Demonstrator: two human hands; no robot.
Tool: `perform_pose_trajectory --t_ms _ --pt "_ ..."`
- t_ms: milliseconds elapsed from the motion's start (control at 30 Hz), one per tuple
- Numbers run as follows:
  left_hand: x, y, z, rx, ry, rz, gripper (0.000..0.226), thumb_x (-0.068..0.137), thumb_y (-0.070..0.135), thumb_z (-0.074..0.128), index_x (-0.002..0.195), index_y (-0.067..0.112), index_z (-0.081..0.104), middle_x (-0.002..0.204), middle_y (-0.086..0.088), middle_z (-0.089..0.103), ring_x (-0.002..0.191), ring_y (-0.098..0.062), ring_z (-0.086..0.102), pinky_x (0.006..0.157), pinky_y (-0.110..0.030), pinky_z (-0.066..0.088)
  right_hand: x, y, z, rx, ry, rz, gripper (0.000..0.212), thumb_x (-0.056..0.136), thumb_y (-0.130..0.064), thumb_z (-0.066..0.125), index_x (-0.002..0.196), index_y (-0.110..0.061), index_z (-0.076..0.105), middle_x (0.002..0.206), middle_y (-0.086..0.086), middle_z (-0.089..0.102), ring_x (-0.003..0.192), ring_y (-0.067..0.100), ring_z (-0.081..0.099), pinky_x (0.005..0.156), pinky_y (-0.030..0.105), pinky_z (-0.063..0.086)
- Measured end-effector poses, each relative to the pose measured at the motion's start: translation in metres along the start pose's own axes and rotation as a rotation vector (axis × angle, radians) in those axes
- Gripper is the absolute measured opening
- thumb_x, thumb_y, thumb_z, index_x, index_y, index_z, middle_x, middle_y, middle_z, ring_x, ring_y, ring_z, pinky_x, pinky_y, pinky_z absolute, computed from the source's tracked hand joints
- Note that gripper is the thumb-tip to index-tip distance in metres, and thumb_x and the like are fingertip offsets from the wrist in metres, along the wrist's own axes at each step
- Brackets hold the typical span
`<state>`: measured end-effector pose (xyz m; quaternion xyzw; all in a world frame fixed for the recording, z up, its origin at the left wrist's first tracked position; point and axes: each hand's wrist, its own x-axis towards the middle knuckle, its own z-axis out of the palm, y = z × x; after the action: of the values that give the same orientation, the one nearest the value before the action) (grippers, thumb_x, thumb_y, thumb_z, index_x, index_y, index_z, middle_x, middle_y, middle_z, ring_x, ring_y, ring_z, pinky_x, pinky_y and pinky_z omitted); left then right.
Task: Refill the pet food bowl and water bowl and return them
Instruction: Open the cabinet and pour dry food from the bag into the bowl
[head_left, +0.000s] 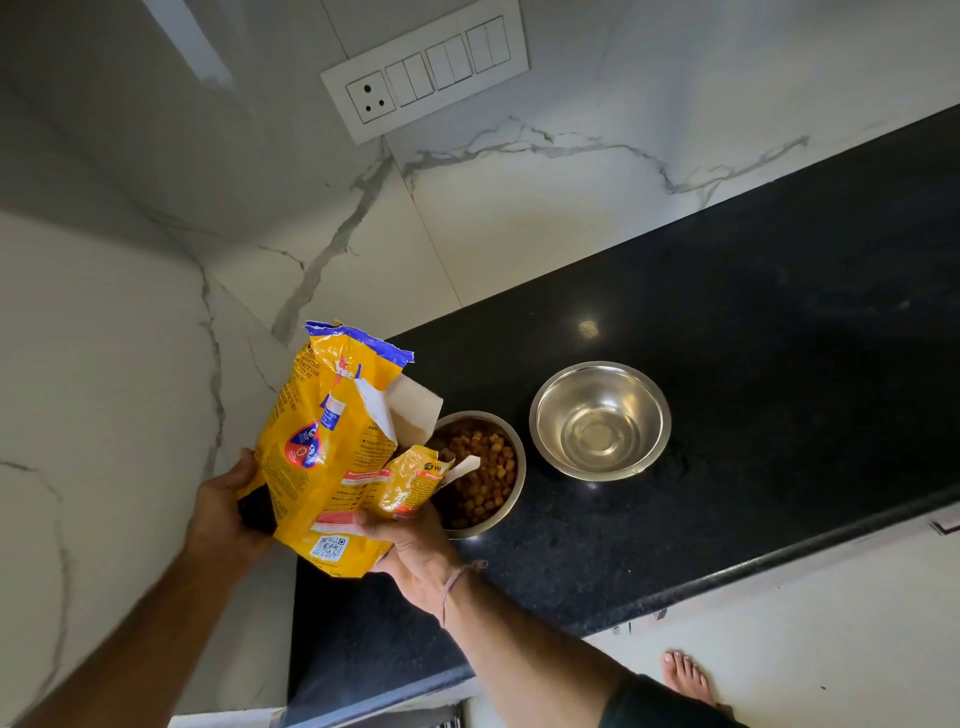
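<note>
A yellow pet food bag with a torn blue top is held above the black counter, its open corner tilted toward the steel food bowl. That bowl holds brown kibble. My left hand grips the bag's left side. My right hand holds its lower right edge. To the right stands a second steel bowl, shiny inside; I cannot tell whether it holds water.
White marble walls meet in a corner behind the bag. A switch panel with a socket sits on the back wall. The counter's front edge runs diagonally at the lower right, with pale floor and a bare foot below.
</note>
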<state>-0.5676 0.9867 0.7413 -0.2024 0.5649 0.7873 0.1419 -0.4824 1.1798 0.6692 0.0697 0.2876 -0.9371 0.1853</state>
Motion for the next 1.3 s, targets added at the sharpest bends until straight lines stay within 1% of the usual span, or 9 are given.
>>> perform_pose_trajectory --t_ms 167,300,400,500,600,767,900,1067,1300 --pt "-0.0004 0.001 0.0 0.004 0.016 -0.013 0.047 0.101 0.051 0.048 0.099 0.022 0.084 0.107 -0.008 0.079 0.089 -0.03 0.078 0.077 -0.057 0.06 0.0024 0.001 -0.0014 -0.026 -0.012 0.001 0.062 0.078 -0.014 0.081 0.136 -0.022 0.06 0.135 0.012 0.068 0.123 0.032 0.066 0.097 0.059 0.053" --pt "-0.0011 0.0013 -0.0011 0.012 0.029 -0.016 0.047 0.101 0.052 0.048 0.102 0.021 0.083 0.11 -0.009 0.078 0.091 -0.031 0.078 0.077 -0.057 0.06 0.0029 0.0044 -0.0021 -0.048 0.01 0.011 0.051 0.091 -0.006 0.073 0.138 -0.018 0.059 0.134 0.013 0.069 0.124 0.034 0.066 0.1 0.063 0.051" --pt "-0.002 0.0032 0.0 0.019 0.03 -0.01 0.046 0.101 0.051 0.048 0.119 0.019 0.075 0.109 -0.01 0.078 0.089 -0.031 0.078 0.074 -0.056 0.062 0.0024 0.0041 0.0004 -0.041 0.01 0.01 0.055 0.088 -0.009 0.075 0.14 -0.016 0.057 0.135 0.014 0.068 0.124 0.035 0.065 0.1 0.063 0.051" --pt "-0.0033 0.0043 0.0017 0.063 0.014 -0.012 0.053 0.101 0.052 0.046 0.138 0.018 0.062 0.116 -0.01 0.075 0.092 -0.031 0.077 0.082 -0.057 0.057 0.0009 0.0029 0.0033 -0.028 -0.016 0.003 0.064 0.076 -0.016 0.08 0.136 -0.02 0.059 0.136 0.014 0.067 0.124 0.033 0.066 0.098 0.059 0.053" --pt "-0.0036 0.0041 0.0023 0.081 0.019 -0.009 0.056 0.102 0.052 0.044 0.145 0.018 0.056 0.115 -0.009 0.075 0.092 -0.031 0.077 0.084 -0.056 0.055 0.0014 0.0039 0.0029 -0.03 -0.029 -0.007 0.075 0.068 -0.02 0.085 0.138 -0.018 0.058 0.136 0.015 0.067 0.124 0.034 0.065 0.1 0.063 0.05" --pt "-0.0028 0.0046 0.0043 0.068 0.03 -0.015 0.055 0.102 0.052 0.044 0.143 0.018 0.058 0.116 -0.009 0.076 0.094 -0.031 0.077 0.086 -0.057 0.054 0.0033 0.003 0.002 -0.04 -0.013 -0.035 0.075 0.074 -0.022 0.084 0.142 -0.025 0.054 0.137 0.01 0.067 0.126 0.032 0.064 0.097 0.061 0.052" --pt "-0.0019 0.0065 0.0046 0.046 0.023 -0.005 0.048 0.103 0.05 0.044 0.132 0.018 0.065 0.108 -0.008 0.078 0.089 -0.03 0.078 0.078 -0.054 0.06 0.006 0.0 0.0029 -0.059 -0.043 -0.028 0.085 0.064 -0.032 0.092 0.14 -0.027 0.056 0.136 0.007 0.068 0.128 0.032 0.063 0.102 0.071 0.045" --pt "-0.0019 0.0082 0.0056 0.042 0.01 0.005 0.043 0.104 0.049 0.042 0.12 0.019 0.069 0.104 -0.007 0.079 0.087 -0.029 0.078 0.073 -0.052 0.062 0.0083 -0.001 0.004 -0.07 -0.056 -0.033 0.092 0.058 -0.038 0.095 0.141 -0.028 0.055 0.137 0.008 0.067 0.129 0.033 0.062 0.104 0.075 0.041" --pt "-0.0011 0.0095 0.0065 0.044 0.004 0.012 0.044 0.104 0.048 0.043 0.112 0.02 0.075 0.105 -0.008 0.079 0.087 -0.029 0.078 0.076 -0.053 0.06 0.0085 0.0 0.0043 -0.048 -0.051 -0.027 0.072 0.076 -0.021 0.082 0.142 -0.027 0.054 0.138 0.009 0.066 0.129 0.034 0.062 0.103 0.073 0.043"
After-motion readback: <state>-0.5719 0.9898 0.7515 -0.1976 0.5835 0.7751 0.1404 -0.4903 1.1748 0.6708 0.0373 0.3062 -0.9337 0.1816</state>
